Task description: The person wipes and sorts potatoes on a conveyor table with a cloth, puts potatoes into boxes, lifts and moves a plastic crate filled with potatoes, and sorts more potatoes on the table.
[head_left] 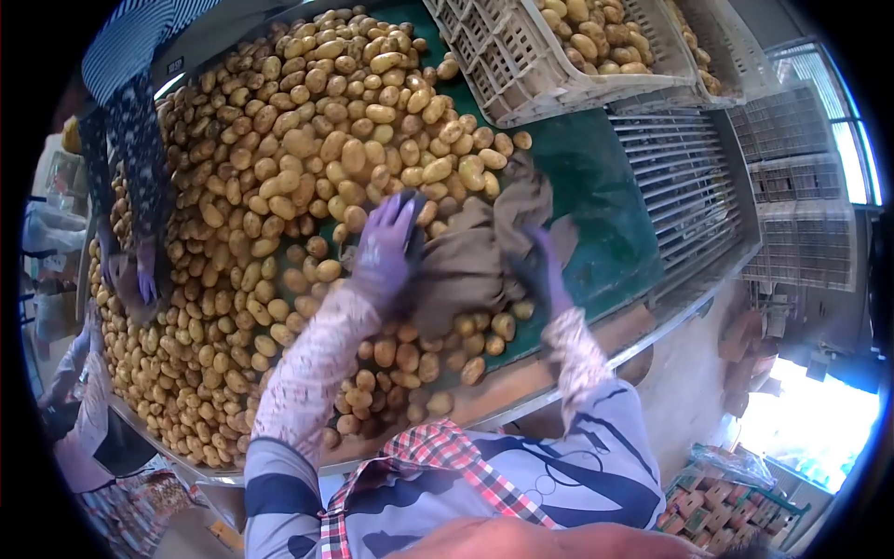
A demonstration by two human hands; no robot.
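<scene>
My left hand [384, 256], in a purple glove with a dark palm, rests among the potatoes [354, 154] at the left edge of a crumpled brown cloth [461, 265]. Its fingers are stretched out, pointing away from me. On the cloth's right side is my right hand [551, 270], also in a purple and dark glove. Motion blurs its fingers, so its grip on the cloth is unclear. The cloth lies over part of the green surface [610, 200], with potatoes around its left and near sides.
Plastic crates [507, 70] of potatoes stand at the far right, beside a metal slatted grate [684, 177]. At the left, another person's gloved hands [146, 270] touch the potato pile. A further person's sleeve [88, 391] shows at lower left. The table's metal edge [670, 326] runs near me.
</scene>
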